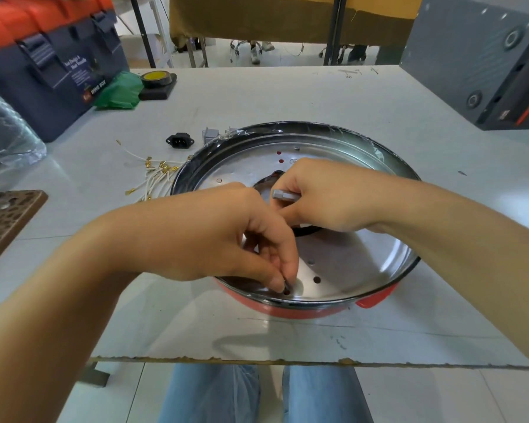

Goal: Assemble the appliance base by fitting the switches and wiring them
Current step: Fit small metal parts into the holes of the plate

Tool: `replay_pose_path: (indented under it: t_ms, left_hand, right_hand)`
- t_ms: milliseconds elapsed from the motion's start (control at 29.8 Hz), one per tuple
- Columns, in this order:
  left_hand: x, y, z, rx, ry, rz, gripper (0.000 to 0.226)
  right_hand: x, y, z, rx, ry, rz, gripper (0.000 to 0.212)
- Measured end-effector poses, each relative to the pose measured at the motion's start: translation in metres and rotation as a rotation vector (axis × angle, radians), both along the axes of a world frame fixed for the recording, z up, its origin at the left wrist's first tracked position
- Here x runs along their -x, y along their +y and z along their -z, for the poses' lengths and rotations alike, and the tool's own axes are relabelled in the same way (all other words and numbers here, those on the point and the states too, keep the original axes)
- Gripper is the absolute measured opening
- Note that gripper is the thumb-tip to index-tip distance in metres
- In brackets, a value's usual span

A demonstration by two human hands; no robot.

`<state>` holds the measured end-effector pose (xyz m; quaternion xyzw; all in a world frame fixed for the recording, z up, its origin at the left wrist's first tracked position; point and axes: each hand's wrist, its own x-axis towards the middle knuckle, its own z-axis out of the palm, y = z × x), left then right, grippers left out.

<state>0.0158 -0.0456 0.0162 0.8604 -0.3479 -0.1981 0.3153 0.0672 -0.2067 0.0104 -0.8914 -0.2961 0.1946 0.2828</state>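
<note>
A pale grey tabletop [287, 96] in a workshop is shown, with a navy-and-orange tool box [52, 65] at its far left corner and a roll of tape [153, 79] beside it. Left of centre, a bundle of white wires with brass crimp terminals [156, 177] lies loose against the pan's rim; they are judged light and limp, best taken by the terminal end. A black power inlet socket [180, 140] and grey switches [209, 135] are set just behind, not yet fitted.

The left hand [214, 236] is seen with its fingertips pinching a small dark part [287, 286], too small to identify, at a hole near the front edge of the appliance base [364, 270]. The base, a shallow round pan of polished metal with a red outer shell, sits at the tabletop's centre near the front edge, with film still wrapped on its far rim. It is judged stiff but light, slippery on its bright face and likely to slide if pushed; the rim offers the surest hold.

The right hand [321, 196] is curled around a short grey metal bit [284, 195] over the central opening.
</note>
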Motion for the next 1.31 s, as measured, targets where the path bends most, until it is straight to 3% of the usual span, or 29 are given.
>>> replay_pose_path:
  t_ms: [838, 1307]
  left_hand:
    - [0.004, -0.002, -0.006, -0.040, 0.044, -0.012, 0.009]
    - [0.008, -0.018, -0.017, -0.331, -0.046, -0.061, 0.016]
  right_hand:
    - [0.002, 0.001, -0.002, 0.012, 0.000, 0.001, 0.030]
    - [0.001, 0.000, -0.001, 0.009, 0.014, 0.012, 0.046]
